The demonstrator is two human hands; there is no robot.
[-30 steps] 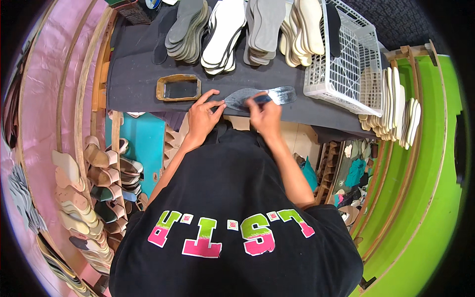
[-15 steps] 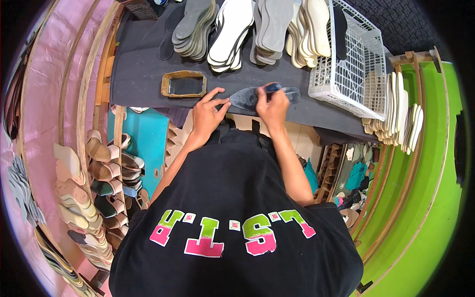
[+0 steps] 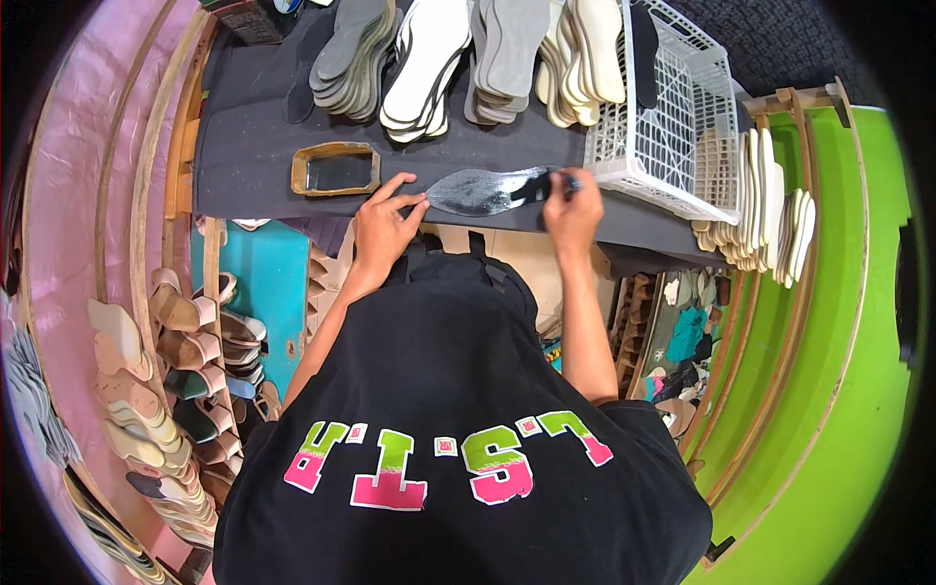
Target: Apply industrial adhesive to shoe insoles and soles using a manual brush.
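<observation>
A dark insole (image 3: 478, 193) lies flat along the front edge of the table, its upper face streaked with a wet, whitish shine. My left hand (image 3: 383, 229) holds its left tip down with the fingertips and thumb, one finger stretched out above. Over the right end, my right hand (image 3: 573, 210) is closed round a dark brush (image 3: 571, 183), mostly hidden by the fingers. To the left of the insole stands a small rectangular tub (image 3: 335, 171) with brown, crusted walls and dark contents.
Stacks of grey insoles (image 3: 353, 63), white insoles (image 3: 421, 73) and cream insoles (image 3: 590, 58) line the back of the dark-covered table (image 3: 244, 146). A white plastic crate (image 3: 673, 127) stands at the right. Shoes (image 3: 185, 346) fill racks at lower left; more insoles (image 3: 756, 205) stand beyond the crate.
My right hand has moved right along the insole with the brush. The insole's surface now looks wetter and shinier. My left hand stays at the left tip.
</observation>
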